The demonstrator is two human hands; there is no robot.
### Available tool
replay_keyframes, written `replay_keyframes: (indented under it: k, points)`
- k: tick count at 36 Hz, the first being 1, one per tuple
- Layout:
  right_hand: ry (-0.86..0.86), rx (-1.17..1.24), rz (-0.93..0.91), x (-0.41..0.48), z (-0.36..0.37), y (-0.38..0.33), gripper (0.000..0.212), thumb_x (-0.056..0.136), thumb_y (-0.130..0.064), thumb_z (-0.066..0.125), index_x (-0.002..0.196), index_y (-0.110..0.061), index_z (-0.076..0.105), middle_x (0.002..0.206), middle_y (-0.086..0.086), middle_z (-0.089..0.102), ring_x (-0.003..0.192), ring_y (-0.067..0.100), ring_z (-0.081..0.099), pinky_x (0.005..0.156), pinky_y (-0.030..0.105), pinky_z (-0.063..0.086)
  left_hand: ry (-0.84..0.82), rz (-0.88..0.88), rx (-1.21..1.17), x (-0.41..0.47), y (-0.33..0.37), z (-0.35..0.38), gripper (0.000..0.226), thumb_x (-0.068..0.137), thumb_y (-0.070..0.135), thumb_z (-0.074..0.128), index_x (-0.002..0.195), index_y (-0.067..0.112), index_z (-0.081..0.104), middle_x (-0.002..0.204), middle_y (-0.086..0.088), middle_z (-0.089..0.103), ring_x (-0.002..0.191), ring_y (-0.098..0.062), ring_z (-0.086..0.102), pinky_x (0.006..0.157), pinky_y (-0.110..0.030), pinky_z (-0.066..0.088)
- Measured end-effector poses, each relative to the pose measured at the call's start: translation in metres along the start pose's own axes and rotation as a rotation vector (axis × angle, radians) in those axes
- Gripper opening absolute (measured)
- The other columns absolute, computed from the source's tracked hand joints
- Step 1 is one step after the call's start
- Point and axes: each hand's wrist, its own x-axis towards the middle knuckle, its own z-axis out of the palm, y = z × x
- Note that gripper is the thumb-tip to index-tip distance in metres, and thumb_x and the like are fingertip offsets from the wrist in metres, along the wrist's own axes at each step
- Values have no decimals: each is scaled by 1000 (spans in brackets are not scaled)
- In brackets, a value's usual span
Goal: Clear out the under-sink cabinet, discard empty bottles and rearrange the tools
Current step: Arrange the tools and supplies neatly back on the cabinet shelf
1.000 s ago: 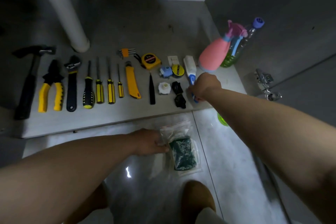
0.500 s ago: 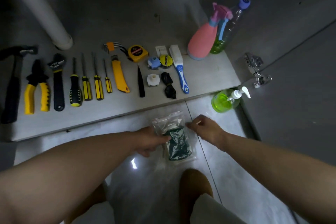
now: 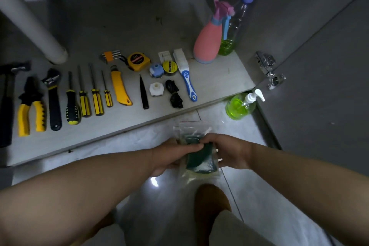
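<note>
On the cabinet floor [image 3: 139,32] we see the tools laid in one row along the front edge, handles toward us, probably so that each can be seen and taken at once. At the far left lies the hammer [image 3: 7,104], then the yellow pliers [image 3: 30,112], the adjustable wrench [image 3: 53,98] and four screwdrivers [image 3: 87,98] side by side. After them come the yellow utility knife [image 3: 119,88] and the tape measure [image 3: 137,61], with the small parts grouped near it. The blue and white brush [image 3: 186,78] closes the row.

Behind it, in the right corner, the pink spray bottle [image 3: 207,44] stands upright, touching a clear bottle [image 3: 233,32] that has some green liquid at the bottom. We judge that the bottles are kept apart from the tools because they still hold something.

Lower, over the tiled room floor [image 3: 279,195], our left hand [image 3: 171,156] and right hand [image 3: 231,152] hold a clear plastic bag [image 3: 199,168] with a dark green scouring pad inside. The left fingers [image 3: 189,148] are closed on its left side with the thumb across the front, and the right fingers are closed on its right edge. Two hands are used, we think, because the bag is soft and slippery.

At the right, the green soap pump bottle [image 3: 240,106] stands on the room floor just beside the cabinet edge, not yet put in its place.
</note>
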Motion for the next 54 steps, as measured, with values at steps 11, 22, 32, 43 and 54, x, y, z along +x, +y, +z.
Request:
replay_keyframes:
  k: [11, 22, 32, 43, 54]
  points:
    - [132, 370, -301, -54, -5, -36, 38, 97, -40, 46, 92, -28, 82, 101, 6, 78, 90, 19, 76, 66, 32, 60, 189, 331, -164, 9, 73, 56, 98, 56, 55, 80, 139, 29, 35, 128, -4, 65, 114, -21, 67, 102, -46, 54]
    - [281, 241, -528, -69, -8, -86, 46, 91, -66, 52, 123, -39, 70, 121, -6, 73, 119, 17, 65, 113, 49, 41, 299, 554, -265, 1, 121, 23, 80, 68, 47, 87, 134, 28, 45, 122, 2, 71, 108, -21, 71, 99, -48, 56]
    - [204, 295, -565, -73, 11, -95, 48, 102, -61, 36, 135, -36, 60, 129, -6, 69, 122, 13, 64, 110, 47, 44, 446, 592, -228, -9, 129, 32, 73, 67, 46, 81, 126, 31, 40, 116, 5, 66, 104, -17, 69, 96, -47, 57]
    - [-132, 771, -665, -78, 29, -83, 42, 99, -46, 57, 132, -23, 66, 139, 13, 62, 130, 30, 58, 112, 54, 41, 492, 760, -260, -23, 144, 33, 105, 59, 51, 89, 142, 50, 26, 131, 8, 62, 114, -17, 66, 93, -46, 59]
    - [39, 868, -698, -70, 21, -98, 34, 91, -16, 61, 125, -16, 60, 119, 13, 70, 104, 33, 69, 102, 55, 50, 366, 935, -312, -38, 149, -21, 117, 63, 35, 96, 150, 56, 20, 134, 19, 57, 119, -4, 65, 102, -39, 55]
